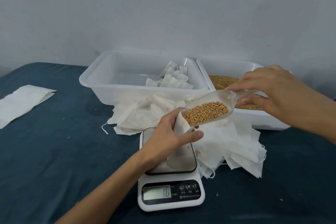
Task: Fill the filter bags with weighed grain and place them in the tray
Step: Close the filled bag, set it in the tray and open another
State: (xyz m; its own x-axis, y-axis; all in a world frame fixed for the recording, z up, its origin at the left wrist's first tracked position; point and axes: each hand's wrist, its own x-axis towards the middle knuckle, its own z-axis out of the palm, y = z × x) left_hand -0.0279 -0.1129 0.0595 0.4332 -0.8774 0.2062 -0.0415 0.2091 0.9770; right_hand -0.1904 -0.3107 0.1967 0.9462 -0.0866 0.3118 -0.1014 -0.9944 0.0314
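While left hand (168, 132) pinches filter bag (179, 143) open on scale (171, 169), right-hand (269, 91) grip clasps scoop (209, 111) of grain (205, 112); next, likely tip slowly.

kitchen scale (171, 190) | display (157, 192) reading: "1.0" | control panel (189, 190) marks: power symbol, "M", "T" | small captions under the buttons and the line of print below: too small to read

A plain pale wall (163, 5) rises behind a dark-blue-covered table (54, 151).
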